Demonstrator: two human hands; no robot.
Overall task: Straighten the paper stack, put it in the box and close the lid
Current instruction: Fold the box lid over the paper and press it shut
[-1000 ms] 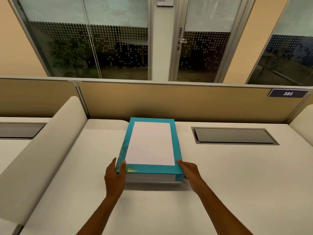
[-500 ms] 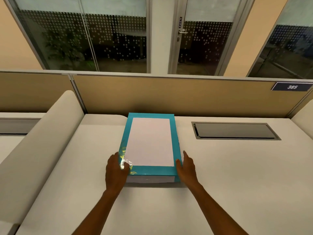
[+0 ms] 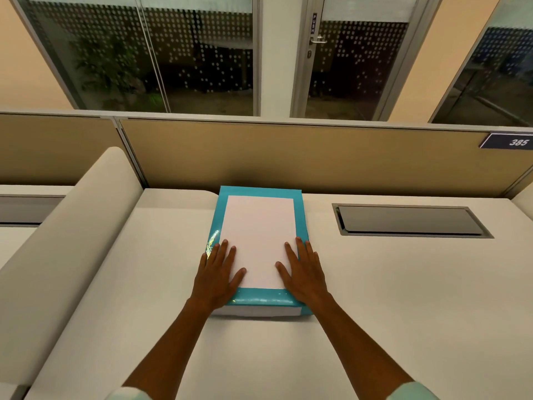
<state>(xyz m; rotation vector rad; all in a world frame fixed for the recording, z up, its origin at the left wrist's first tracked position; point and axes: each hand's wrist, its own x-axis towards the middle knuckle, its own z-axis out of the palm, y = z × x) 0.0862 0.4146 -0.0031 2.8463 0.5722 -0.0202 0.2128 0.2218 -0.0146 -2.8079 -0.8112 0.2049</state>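
A teal box [image 3: 261, 191] with a white panel on its lid lies flat on the desk, long side pointing away from me. Its lid is down; a white edge shows under the lid at the near end [image 3: 256, 310]. My left hand [image 3: 217, 275] lies flat, fingers spread, on the lid's near left corner. My right hand [image 3: 305, 271] lies flat, fingers spread, on the near right corner. Neither hand holds anything. No loose paper stack is visible.
The cream desk [image 3: 375, 298] has a dark recessed cable hatch [image 3: 411, 220] to the right of the box. A tan partition [image 3: 288, 157] stands right behind the box. A rounded cream divider [image 3: 66, 235] runs along the left.
Both hands moved from the box's near side edges up onto the lid and now rest flat on top. The box stays in place.
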